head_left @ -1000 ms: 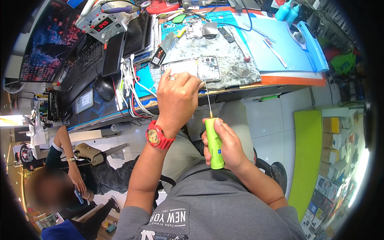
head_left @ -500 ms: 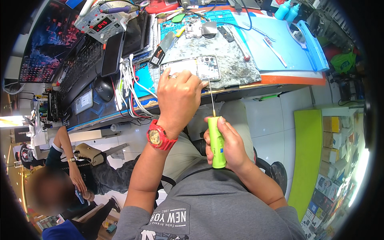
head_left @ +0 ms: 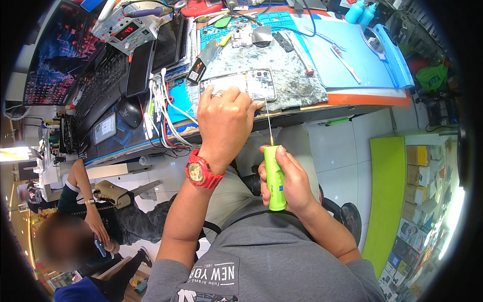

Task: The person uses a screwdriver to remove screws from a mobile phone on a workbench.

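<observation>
An opened phone (head_left: 262, 85), its inner parts bare, lies near the front edge of the bench. My left hand (head_left: 226, 121) rests over its left half, fingers curled on the frame and covering part of it. A red watch (head_left: 197, 169) is on that wrist and a ring on one finger. In my right hand (head_left: 293, 181) is a bright green screwdriver (head_left: 274, 186) with a long thin shaft, held upright below the bench edge. Its tip meets the phone's near edge, right of my left fingertips.
White cables (head_left: 160, 100) and a black mouse (head_left: 130, 111) lie left of the phone. A power supply (head_left: 126, 38) stands behind them. On the blue mat (head_left: 327, 65) at right is a toothbrush (head_left: 345, 64). A person (head_left: 100, 221) sits at lower left.
The phone and my left fingers have shifted very slightly. My right hand has moved a little to the right with the screwdriver, whose tip stays at the phone.
</observation>
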### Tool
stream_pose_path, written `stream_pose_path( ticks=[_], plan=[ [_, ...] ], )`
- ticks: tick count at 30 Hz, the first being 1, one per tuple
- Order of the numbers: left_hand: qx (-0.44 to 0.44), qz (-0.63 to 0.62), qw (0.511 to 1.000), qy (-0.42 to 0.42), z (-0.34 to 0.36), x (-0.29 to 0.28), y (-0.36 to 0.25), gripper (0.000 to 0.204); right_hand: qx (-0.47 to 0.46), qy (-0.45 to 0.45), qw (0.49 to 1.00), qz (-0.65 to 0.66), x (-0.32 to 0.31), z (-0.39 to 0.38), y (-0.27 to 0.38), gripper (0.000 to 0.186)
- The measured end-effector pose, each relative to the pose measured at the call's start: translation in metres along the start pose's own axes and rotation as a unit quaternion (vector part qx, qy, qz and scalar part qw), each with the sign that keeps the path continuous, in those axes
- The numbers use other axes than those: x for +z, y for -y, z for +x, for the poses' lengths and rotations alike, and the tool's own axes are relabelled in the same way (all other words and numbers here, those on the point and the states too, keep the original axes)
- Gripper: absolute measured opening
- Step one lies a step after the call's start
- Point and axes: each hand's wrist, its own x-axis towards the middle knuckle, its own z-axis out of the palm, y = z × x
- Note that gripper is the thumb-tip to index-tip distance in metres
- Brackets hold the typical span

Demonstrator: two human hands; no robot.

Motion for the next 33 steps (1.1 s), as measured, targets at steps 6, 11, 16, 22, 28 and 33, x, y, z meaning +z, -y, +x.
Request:
stream_pose_path(
  ticks=[6, 11, 16, 22, 28, 33],
  plan=[
    [-0.001, 0.015, 1.0, -0.004, 0.001, -0.0007, -0.0024, 0.028, -0.008, -0.007, 1.0, -0.016, -0.0005, -0.0011, 0.0003, 0.059],
    [0.008, 0.013, 1.0, -0.021, 0.0012, 0.0059, -0.0012, 0.032, -0.01, -0.011, 1.0, -0.017, -0.0017, -0.0013, 0.0003, 0.059],
    [0.008, 0.018, 1.0, -0.023, 0.0013, 0.005, -0.0017, 0.033, -0.012, -0.009, 1.0, -0.016, -0.002, -0.0013, 0.0005, 0.059],
    [0.007, 0.025, 0.999, -0.02, 0.0024, 0.005, -0.0021, 0.033, -0.016, -0.008, 1.0, -0.014, -0.0042, -0.0018, 0.0002, 0.059],
    [-0.001, 0.028, 0.999, -0.019, 0.0038, 0.0044, -0.0049, 0.032, -0.02, -0.006, 1.0, -0.011, -0.0066, -0.0014, 0.0004, 0.059],
    [0.003, 0.035, 0.999, -0.023, 0.004, 0.0061, -0.004, 0.036, -0.019, -0.006, 1.0, -0.009, -0.0074, -0.0018, 0.0008, 0.058]
  ],
)
